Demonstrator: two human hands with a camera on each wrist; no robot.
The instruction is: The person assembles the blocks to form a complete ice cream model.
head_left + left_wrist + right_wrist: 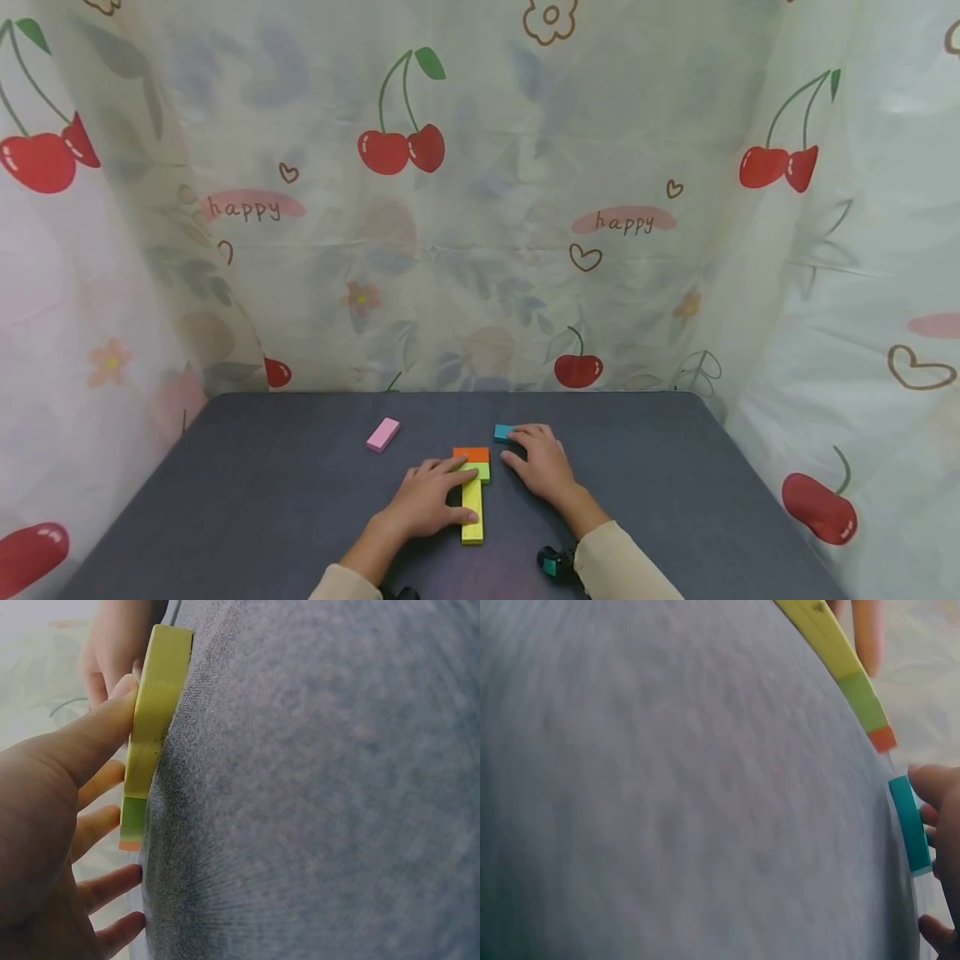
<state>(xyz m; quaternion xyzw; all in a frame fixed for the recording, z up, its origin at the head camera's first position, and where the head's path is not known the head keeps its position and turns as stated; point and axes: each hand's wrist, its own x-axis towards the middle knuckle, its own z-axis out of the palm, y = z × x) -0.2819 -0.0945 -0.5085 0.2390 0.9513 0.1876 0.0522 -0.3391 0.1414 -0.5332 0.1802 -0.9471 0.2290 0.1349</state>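
Hands at a row of coloured blocks on the dark grey table [262, 500].

The yellow block [472, 510] lies flat, its far end meeting the green block [481, 472], and the orange block [471, 454] lies just beyond the green one, the three forming a line. The left hand [427, 498] rests on the table to the left of the yellow block, fingers straight and laid over the green block, thumb pressed against the yellow block's side; it grips nothing. The right hand [542, 465] lies to the right of the yellow block, fingers relaxed, its fingertips touching the teal block [503, 432], which sits beyond and to the right of the orange one. A pink block [382, 434] lies apart, beyond and to the left of the yellow block.
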